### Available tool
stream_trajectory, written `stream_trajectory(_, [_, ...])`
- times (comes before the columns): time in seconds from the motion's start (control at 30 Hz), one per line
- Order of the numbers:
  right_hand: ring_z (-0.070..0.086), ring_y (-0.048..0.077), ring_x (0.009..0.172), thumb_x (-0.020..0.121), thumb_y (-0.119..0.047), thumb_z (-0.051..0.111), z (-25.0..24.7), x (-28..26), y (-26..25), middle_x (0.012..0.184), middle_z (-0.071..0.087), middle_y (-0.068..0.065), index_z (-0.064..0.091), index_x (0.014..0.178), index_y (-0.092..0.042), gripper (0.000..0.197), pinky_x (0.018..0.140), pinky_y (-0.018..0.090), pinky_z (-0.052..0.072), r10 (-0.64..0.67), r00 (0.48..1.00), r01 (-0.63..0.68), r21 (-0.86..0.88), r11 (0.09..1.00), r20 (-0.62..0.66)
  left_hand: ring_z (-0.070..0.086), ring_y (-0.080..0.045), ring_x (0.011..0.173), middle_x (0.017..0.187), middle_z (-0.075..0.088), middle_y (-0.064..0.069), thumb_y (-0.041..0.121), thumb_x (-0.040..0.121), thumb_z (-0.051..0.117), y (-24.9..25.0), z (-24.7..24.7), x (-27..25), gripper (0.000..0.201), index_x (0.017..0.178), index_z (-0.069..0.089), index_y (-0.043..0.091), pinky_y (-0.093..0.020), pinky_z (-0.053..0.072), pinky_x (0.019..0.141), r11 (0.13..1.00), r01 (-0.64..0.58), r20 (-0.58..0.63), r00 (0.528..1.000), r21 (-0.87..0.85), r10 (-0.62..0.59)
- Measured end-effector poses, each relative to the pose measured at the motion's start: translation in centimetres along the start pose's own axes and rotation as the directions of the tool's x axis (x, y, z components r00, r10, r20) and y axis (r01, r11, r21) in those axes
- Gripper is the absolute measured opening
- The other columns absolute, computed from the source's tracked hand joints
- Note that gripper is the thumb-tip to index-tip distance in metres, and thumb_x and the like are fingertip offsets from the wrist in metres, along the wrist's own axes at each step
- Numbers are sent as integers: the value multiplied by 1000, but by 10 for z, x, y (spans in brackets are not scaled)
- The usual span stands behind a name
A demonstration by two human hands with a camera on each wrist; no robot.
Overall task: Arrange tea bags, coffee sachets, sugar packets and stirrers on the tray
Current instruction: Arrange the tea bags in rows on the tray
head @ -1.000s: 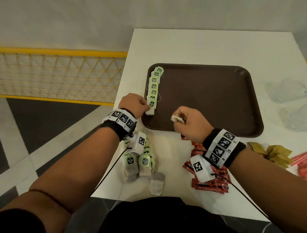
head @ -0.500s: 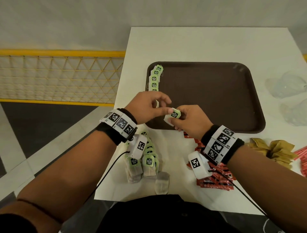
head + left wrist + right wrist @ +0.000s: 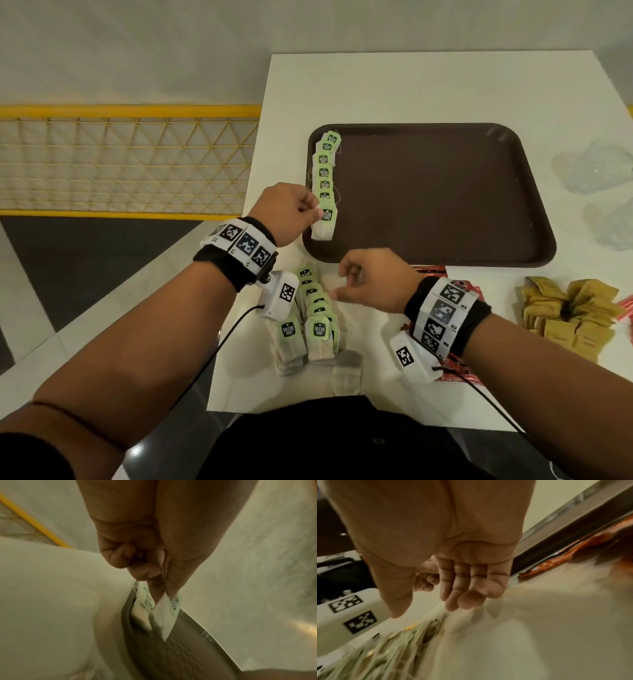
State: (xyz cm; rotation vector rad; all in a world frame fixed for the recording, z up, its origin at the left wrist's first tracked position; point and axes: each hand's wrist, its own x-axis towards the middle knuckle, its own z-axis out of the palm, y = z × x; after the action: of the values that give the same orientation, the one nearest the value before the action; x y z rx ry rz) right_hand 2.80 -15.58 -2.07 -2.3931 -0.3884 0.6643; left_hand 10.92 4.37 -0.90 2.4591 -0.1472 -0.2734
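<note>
- The left hand point(image 3: 286, 212) pinches the top of a tea bag point(image 3: 324, 224) between thumb and fingertips, at the near end of the row of tea bags point(image 3: 325, 171) along the left rim of the brown tray point(image 3: 445, 192). I think the bag can land crooked or slide over the rim, because it is light and hangs close to the edge.
- The bags are soft paper pouches with green square tags and thin strings; a string can catch the neighbour and pull the row.
- The loose pile of tea bags point(image 3: 313, 318) lies on the white table point(image 3: 428, 85), before the tray.
- The right hand point(image 3: 368, 279) hovers over this pile, fingers loosely curled, holding nothing. It can take two bags at once.
- Red glossy sachets point(image 3: 455, 371) lie under the right wrist, brown paper packets point(image 3: 568, 315) further right, none on the tray.
</note>
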Motion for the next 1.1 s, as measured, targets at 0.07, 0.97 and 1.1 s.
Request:
stream_trajectory(0.07, [61, 8, 69, 71, -61, 77, 5, -1, -6, 75, 65, -8, 62, 86, -24, 42, 68, 30, 54, -11, 998, 16, -92, 996, 54, 61, -10, 78, 77, 66, 9, 33, 83, 74, -3, 7, 1, 12, 83, 65, 25, -23, 46, 76, 999, 37, 36, 999, 26, -38])
stream_trajectory(0.97, [60, 17, 82, 79, -24, 78, 11, -12, 2, 91, 68, -2, 69, 103, -20, 26, 76, 32, 50, -50, 998, 54, -120, 991, 34, 58, -9, 83, 89, 66, 12, 41, 77, 79, 7, 12, -75, 28, 99, 70, 27, -24, 42, 72, 934, -159, 407, 913, 319, 17])
stream_trajectory(1.1, [57, 15, 77, 81, -26, 75, 7, -17, 5, 84, 63, -6, 68, 94, -23, 15, 71, 28, 46, -76, 997, 79, -105, 991, 26, 56, -13, 83, 89, 62, 10, 38, 78, 78, 11, 24, -83, 30, 103, 69, 26, -24, 41, 72, 907, -153, 384, 923, 394, -11])
